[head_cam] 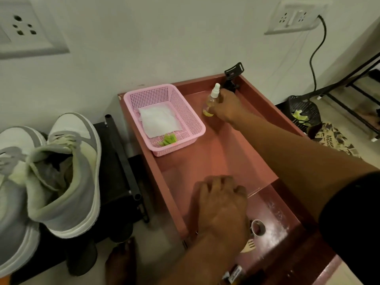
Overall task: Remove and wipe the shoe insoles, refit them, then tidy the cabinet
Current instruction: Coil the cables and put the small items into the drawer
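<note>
My right hand (pixel 228 106) grips a small clear spray bottle (pixel 211 100) with a white nozzle, standing upright near the back of the reddish cabinet top (pixel 216 153). My left hand (pixel 223 204) rests palm down on the front part of that top, fingers lightly bent, holding nothing. A pink mesh basket (pixel 185 112) at the back left holds a white cloth (pixel 158 121) and a green bit (pixel 169 139). A pair of grey-and-white high-top sneakers (pixel 61 167) stands on a black rack at the left. No insole shows.
A black clip stand (pixel 233 76) sits at the cabinet's back right corner. A tape roll (pixel 258 227) lies by my left wrist. A black basket (pixel 304 112) and a black cable (pixel 314 58) are at the right by the wall. My bare foot (pixel 121 262) stands on the floor below.
</note>
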### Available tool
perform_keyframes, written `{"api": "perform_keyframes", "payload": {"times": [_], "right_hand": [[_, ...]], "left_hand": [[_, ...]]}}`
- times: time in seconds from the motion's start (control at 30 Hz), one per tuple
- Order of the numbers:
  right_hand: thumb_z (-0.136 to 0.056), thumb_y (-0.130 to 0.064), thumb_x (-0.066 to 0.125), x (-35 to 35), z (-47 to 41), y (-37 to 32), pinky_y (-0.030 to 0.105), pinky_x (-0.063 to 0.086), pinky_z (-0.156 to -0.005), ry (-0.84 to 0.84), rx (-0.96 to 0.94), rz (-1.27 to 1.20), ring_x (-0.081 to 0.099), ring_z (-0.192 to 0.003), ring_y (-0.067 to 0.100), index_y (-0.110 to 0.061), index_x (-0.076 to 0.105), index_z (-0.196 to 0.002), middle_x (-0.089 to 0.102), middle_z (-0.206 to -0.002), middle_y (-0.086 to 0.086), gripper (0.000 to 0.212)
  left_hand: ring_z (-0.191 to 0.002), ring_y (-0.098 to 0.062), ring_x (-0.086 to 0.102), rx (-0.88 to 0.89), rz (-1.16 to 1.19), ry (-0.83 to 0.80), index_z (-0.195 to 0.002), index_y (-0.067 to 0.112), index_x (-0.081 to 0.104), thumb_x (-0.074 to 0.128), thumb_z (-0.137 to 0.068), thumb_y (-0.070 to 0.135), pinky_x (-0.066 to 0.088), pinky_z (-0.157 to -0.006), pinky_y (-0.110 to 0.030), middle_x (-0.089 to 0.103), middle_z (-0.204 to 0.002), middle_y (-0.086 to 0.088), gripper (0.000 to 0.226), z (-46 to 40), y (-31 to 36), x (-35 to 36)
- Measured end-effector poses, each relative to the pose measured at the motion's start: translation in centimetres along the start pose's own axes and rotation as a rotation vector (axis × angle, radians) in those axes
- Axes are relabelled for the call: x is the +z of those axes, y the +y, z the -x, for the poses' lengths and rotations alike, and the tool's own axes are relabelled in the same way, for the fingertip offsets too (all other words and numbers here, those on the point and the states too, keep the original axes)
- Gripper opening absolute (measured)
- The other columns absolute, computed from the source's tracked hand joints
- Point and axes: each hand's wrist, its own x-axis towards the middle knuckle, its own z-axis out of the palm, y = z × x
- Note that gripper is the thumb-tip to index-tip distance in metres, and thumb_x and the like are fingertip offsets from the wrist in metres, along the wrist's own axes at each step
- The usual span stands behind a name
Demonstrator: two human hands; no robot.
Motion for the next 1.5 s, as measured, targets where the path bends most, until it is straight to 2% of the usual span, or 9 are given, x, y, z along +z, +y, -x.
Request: {"api": "perform_keyframes", "payload": {"times": [0.13, 0.3, 0.4, 0.6, 0.73, 0.97, 1.27, 1.4, 1.5], "right_hand": [[-0.055, -0.036, 0.081, -0.3, 1.0, 1.3, 0.048, 0.059, -0.088, 0.064, 0.005, -0.108, 0.07, -0.093, 0.018, -0.028, 0.065, -0.102, 0.072, -0.099, -0.008, 0.05], [-0.073, -0.015, 0.083, -3.4, 6.3, 0.6, 0.029, 0.057, -0.071, 0.036, -0.04, -0.212, 0.072, -0.091, 0.013, -0.026, 0.069, -0.106, 0.073, -0.1, -0.006, 0.037], [-0.08, -0.014, 0.084, -6.0, 10.7, 0.3, 0.017, 0.052, -0.063, -0.033, -0.081, -0.236, 0.071, -0.085, 0.007, -0.023, 0.07, -0.106, 0.075, -0.101, -0.002, 0.031], [-0.083, -0.013, 0.085, -8.3, 18.3, -0.4, 0.038, 0.058, -0.069, -0.217, -0.061, -0.274, 0.075, -0.088, 0.025, -0.012, 0.07, -0.111, 0.077, -0.098, 0.01, 0.032], [-0.084, -0.006, 0.083, -8.1, 20.7, -0.5, 0.049, 0.057, -0.07, -0.298, -0.105, -0.338, 0.07, -0.079, 0.032, -0.005, 0.069, -0.109, 0.075, -0.095, 0.016, 0.029], [-0.091, -0.005, 0.074, -9.3, 18.7, -0.9, 0.048, 0.06, -0.08, -0.41, -0.06, -0.405, 0.074, -0.093, 0.037, -0.011, 0.068, -0.123, 0.075, -0.109, 0.015, 0.034], [-0.09, -0.017, 0.071, -4.4, 3.6, 0.7, 0.041, 0.065, -0.076, 0.108, 0.164, -0.381, 0.071, -0.082, 0.019, -0.014, 0.065, -0.125, 0.07, -0.108, 0.007, 0.035], [-0.085, -0.028, 0.073, -2.8, -1.9, 0.3, 0.044, 0.06, -0.09, 0.317, 0.15, -0.337, 0.068, -0.101, 0.023, -0.026, 0.059, -0.126, 0.062, -0.11, -0.005, 0.043], [-0.088, -0.026, 0.069, -2.4, -4.6, 0.7, 0.031, 0.052, -0.092, 0.384, 0.187, -0.283, 0.065, -0.111, 0.024, -0.026, 0.058, -0.131, 0.067, -0.123, -0.001, 0.044]], "left_hand": [[-0.125, -0.04, 0.042, -0.012, 0.017, 0.003, -0.12, 0.022, 0.06, 0.063, -0.084, 0.047, 0.036, -0.101, -0.054, 0.049, -0.137, -0.008, 0.044, 0.0, 0.0, 0.0], [-0.125, -0.024, 0.051, -0.106, 0.261, 0.148, -0.128, 0.025, 0.06, 0.059, -0.091, 0.035, 0.04, -0.105, -0.04, 0.057, -0.136, 0.001, 0.039, -0.5, -0.1, -0.6], [-0.123, -0.016, 0.054, -0.215, 0.493, 0.322, -0.143, 0.025, 0.051, 0.059, -0.097, 0.031, 0.044, -0.09, -0.025, 0.055, -0.138, 0.004, 0.047, -1.0, -0.3, -1.5], [-0.139, -0.008, 0.042, -0.286, 0.75, 0.45, -0.161, 0.029, 0.027, 0.067, -0.096, 0.029, 0.028, -0.098, -0.012, 0.042, -0.156, 0.009, 0.076, -1.8, -1.0, -1.9], [-0.11, -0.007, 0.062, -0.239, 0.823, 0.492, -0.143, 0.029, 0.048, 0.069, -0.095, 0.03, 0.052, -0.088, -0.025, 0.063, -0.125, 0.015, 0.052, -2.0, -1.1, -1.7], [-0.099, -0.01, 0.065, -0.374, 0.91, 0.466, -0.134, 0.038, 0.052, 0.069, -0.095, 0.037, 0.053, -0.078, -0.032, 0.066, -0.111, 0.015, 0.042, -2.1, -1.3, -1.9], [-0.095, -0.015, 0.067, -0.572, 0.998, 0.444, -0.124, 0.04, 0.056, 0.07, -0.091, 0.048, 0.057, -0.083, -0.043, 0.069, -0.106, 0.011, 0.036, -2.6, -1.8, -2.5], [-0.103, -0.011, 0.064, -0.604, 0.988, 0.436, -0.133, 0.039, 0.055, 0.069, -0.091, 0.047, 0.041, -0.076, -0.02, 0.068, -0.119, 0.011, 0.044, -2.9, -1.9, -2.8], [-0.092, 0.013, 0.053, -0.573, 0.92, 0.426, -0.134, 0.038, 0.055, 0.069, -0.094, 0.042, 0.03, -0.071, 0.004, 0.063, -0.121, 0.018, 0.042, -3.0, -1.6, -3.5]]}}
